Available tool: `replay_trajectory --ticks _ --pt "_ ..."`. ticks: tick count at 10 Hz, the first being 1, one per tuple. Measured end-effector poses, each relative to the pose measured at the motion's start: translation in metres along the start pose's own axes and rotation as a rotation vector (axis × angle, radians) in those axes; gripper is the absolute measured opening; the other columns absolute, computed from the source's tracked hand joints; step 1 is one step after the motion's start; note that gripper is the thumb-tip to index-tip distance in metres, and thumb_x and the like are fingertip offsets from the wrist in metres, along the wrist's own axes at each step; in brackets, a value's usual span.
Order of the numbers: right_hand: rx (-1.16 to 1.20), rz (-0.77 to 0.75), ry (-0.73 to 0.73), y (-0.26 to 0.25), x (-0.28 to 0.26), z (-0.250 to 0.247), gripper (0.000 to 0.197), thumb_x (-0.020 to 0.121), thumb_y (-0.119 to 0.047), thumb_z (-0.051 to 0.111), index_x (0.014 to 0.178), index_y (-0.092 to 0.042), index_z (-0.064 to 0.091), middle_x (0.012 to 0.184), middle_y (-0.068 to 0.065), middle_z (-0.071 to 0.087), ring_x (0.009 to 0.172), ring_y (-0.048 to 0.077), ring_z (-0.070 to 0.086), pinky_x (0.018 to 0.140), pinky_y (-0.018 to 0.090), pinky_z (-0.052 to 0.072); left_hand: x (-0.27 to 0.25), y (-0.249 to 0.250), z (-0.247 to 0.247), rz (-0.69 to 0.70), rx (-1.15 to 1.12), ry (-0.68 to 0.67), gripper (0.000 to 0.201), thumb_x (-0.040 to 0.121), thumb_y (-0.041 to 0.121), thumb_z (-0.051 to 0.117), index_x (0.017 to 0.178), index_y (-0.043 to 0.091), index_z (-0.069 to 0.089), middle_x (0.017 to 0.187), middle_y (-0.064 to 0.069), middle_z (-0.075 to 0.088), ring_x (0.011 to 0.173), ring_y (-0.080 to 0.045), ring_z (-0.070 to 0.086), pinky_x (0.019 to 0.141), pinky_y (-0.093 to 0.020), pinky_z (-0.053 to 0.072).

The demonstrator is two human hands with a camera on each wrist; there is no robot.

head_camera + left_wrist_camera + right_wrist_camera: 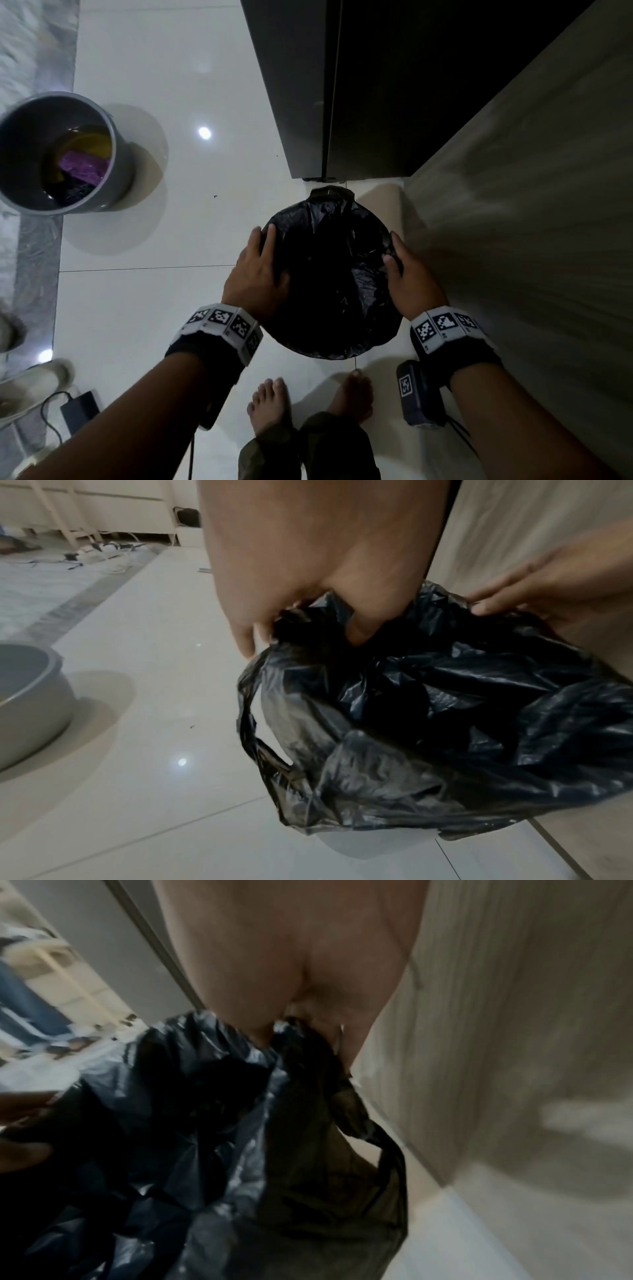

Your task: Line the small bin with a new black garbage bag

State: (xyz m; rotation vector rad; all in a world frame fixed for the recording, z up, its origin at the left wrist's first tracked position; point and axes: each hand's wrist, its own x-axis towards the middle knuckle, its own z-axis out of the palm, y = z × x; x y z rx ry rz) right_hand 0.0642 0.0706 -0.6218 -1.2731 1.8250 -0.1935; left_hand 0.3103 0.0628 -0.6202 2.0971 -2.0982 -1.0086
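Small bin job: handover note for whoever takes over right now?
Left hand: grips the crinkled black plastic garbage bag at the left side of the rim, thumb tucked inside.
Right hand: pinches the bag's edge at the right side of the rim.
Small pale round bin: on the white tiled floor beside the wood-grain wall panel, almost wholly covered by the bag.
Done: bag opened, set in the bin, its edge folded over the rim.
Left: push the loose bag down inside, smooth the overhang, let go.
Grey round bucket holding rubbish stands apart, far left.
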Motion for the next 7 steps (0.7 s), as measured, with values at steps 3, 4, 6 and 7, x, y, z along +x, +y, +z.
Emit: replay_trajectory --ticks 3,4,6,7 --pt "0.073 0.031 0.029 0.008 0.001 0.002 0.043 0.1 -0.022 0.039 0.143 -0.018 0.039 0.141 0.011 0.053 0.128 0.03 0.049 0.097 0.025 0.035 0.001 -0.007 -0.002 -0.241 -0.295 0.106 0.036 0.087 0.007 0.043 0.123 0.009 0.05 0.111 -0.017 0.066 0.1 -0.036 0.06 0.077 -0.03 0.038" --pt "0.089 0.047 0.034 0.007 0.003 0.0 0.042 0.099 -0.023 0.043 0.14 -0.019 0.044 0.138 0.01 0.055 0.126 0.031 0.051 0.101 0.032 0.04 0.003 -0.004 -0.006 -0.278 -0.325 0.08 0.035 0.087 0.014 0.048 0.122 0.013 0.051 0.111 -0.014 0.067 0.101 -0.034 0.06 0.079 -0.03 0.04" --pt "0.131 0.122 0.075 -0.004 -0.02 -0.014 0.04 0.09 -0.04 0.047 0.128 -0.031 0.052 0.126 0.0 0.064 0.113 0.024 0.061 0.094 0.037 0.049 -0.018 -0.003 -0.031 -0.282 -0.398 0.063 0.053 0.089 0.027 0.057 0.138 0.016 0.041 0.13 -0.009 0.059 0.117 -0.027 0.057 0.098 -0.035 0.043" --pt "0.173 0.149 0.086 -0.015 -0.06 -0.029 0.032 0.09 -0.041 0.051 0.12 -0.033 0.057 0.119 -0.002 0.067 0.106 0.017 0.063 0.093 0.041 0.052 -0.058 -0.008 -0.054 -0.234 -0.438 0.041 0.038 0.088 0.028 0.058 0.126 0.027 0.052 0.11 -0.001 0.067 0.093 -0.018 0.066 0.079 -0.028 0.048"
